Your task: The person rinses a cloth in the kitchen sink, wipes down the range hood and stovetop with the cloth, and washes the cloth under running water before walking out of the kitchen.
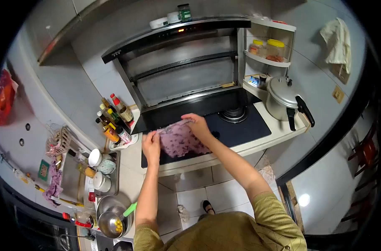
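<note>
Holding a dark-spotted purple cloth [180, 140] over the front left of the black cooktop [250, 126], pinching its upper edge in left grip [151, 147] and right grip [198, 126], ideally tensioning that edge lightly and evenly to avoid bunching.

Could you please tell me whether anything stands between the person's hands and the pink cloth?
Nothing visible does: the left hand and the right hand both hold the pink cloth directly by its upper edge, over the black cooktop.
</note>
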`<action>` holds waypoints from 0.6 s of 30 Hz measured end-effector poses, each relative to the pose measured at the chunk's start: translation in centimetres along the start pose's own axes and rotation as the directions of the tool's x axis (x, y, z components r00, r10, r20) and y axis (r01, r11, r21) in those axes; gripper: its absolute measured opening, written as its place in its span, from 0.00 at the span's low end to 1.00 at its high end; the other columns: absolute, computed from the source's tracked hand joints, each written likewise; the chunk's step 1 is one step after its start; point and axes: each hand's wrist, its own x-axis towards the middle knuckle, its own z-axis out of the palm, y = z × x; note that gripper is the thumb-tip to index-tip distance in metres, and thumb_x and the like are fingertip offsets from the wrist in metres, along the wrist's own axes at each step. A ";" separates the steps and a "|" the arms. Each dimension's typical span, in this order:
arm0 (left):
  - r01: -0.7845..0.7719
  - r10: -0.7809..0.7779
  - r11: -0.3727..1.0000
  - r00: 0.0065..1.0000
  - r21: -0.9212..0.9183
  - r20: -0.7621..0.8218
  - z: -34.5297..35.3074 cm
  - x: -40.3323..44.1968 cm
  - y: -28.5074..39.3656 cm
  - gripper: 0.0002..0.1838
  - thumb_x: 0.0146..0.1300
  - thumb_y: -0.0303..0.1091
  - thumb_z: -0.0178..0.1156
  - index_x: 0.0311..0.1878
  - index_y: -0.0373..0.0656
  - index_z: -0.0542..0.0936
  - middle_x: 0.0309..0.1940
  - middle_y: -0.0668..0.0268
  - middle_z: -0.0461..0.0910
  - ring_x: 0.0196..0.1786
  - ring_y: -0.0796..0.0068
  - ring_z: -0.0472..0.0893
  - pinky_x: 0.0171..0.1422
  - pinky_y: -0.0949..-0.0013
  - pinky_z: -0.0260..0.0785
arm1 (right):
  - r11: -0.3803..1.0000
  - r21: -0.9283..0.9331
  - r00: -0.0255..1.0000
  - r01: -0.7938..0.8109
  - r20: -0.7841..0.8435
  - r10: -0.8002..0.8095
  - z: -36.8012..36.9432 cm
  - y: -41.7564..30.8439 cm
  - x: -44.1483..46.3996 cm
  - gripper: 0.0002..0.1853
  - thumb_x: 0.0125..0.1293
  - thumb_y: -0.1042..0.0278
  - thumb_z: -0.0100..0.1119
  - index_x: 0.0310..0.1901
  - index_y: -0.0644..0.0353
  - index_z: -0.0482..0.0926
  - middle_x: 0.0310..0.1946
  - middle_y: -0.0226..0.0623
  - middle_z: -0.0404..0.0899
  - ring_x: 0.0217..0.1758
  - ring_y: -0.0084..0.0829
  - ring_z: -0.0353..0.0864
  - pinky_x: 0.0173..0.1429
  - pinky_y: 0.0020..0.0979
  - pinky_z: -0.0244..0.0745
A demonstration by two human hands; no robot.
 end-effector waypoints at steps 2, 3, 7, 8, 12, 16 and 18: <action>-0.024 0.025 0.999 0.999 -0.041 0.043 2.4 3.1 -0.8 0.08 0.55 0.31 0.57 0.34 0.36 0.77 0.31 0.58 0.71 0.37 0.63 0.72 0.42 0.67 0.64 | 0.962 -0.271 0.999 0.032 -0.030 -0.042 -1.3 0.4 3.1 0.13 0.51 0.84 0.49 0.38 0.63 0.79 0.29 0.32 0.78 0.31 0.18 0.74 0.36 0.20 0.69; -0.024 0.025 0.999 0.998 -0.037 0.053 3.8 4.7 -1.7 0.08 0.55 0.30 0.57 0.35 0.35 0.76 0.35 0.56 0.72 0.41 0.61 0.72 0.46 0.67 0.65 | 0.940 -0.342 1.000 -0.003 -0.029 -0.008 -2.0 0.8 4.8 0.12 0.51 0.83 0.50 0.37 0.63 0.79 0.27 0.32 0.78 0.29 0.18 0.74 0.34 0.20 0.69; -0.236 0.236 0.972 0.971 0.005 -0.023 9.1 11.2 -2.2 0.09 0.58 0.30 0.54 0.38 0.33 0.74 0.43 0.52 0.73 0.45 0.57 0.73 0.50 0.66 0.65 | 0.868 -0.435 0.969 -0.240 -0.167 0.184 -4.8 0.9 11.1 0.12 0.53 0.76 0.54 0.40 0.62 0.79 0.24 0.37 0.79 0.25 0.24 0.77 0.33 0.25 0.71; -0.184 0.185 0.981 0.982 -0.059 0.021 10.0 12.8 -1.2 0.09 0.58 0.29 0.53 0.39 0.32 0.74 0.41 0.51 0.74 0.42 0.56 0.74 0.47 0.65 0.66 | 0.839 -0.522 0.979 -0.153 -0.194 0.058 -5.8 1.4 13.1 0.14 0.52 0.74 0.55 0.43 0.60 0.79 0.23 0.36 0.79 0.23 0.25 0.76 0.31 0.25 0.70; -0.216 0.222 0.967 0.974 -0.134 0.033 14.1 16.8 1.1 0.10 0.61 0.31 0.52 0.39 0.33 0.73 0.35 0.54 0.75 0.41 0.57 0.76 0.46 0.64 0.66 | 0.921 -0.387 0.993 0.037 -0.093 -0.078 -9.1 0.8 18.6 0.13 0.54 0.73 0.52 0.42 0.56 0.78 0.31 0.38 0.80 0.30 0.28 0.78 0.38 0.26 0.71; -0.278 0.233 0.961 0.830 0.013 0.507 17.1 12.6 -3.0 0.13 0.59 0.33 0.53 0.44 0.36 0.73 0.45 0.52 0.73 0.50 0.53 0.72 0.50 0.60 0.65 | 0.671 -0.740 0.926 0.035 0.277 0.258 -12.7 1.0 15.7 0.14 0.53 0.72 0.57 0.44 0.57 0.78 0.44 0.36 0.77 0.44 0.34 0.77 0.48 0.28 0.71; -0.246 0.158 0.969 0.721 0.036 0.675 17.5 10.2 -4.6 0.16 0.60 0.36 0.52 0.49 0.38 0.72 0.50 0.53 0.71 0.57 0.52 0.67 0.56 0.57 0.63 | 0.305 -0.920 0.816 0.246 0.366 0.447 -14.8 4.6 13.6 0.28 0.51 0.54 0.62 0.56 0.48 0.70 0.57 0.37 0.67 0.59 0.39 0.66 0.60 0.41 0.60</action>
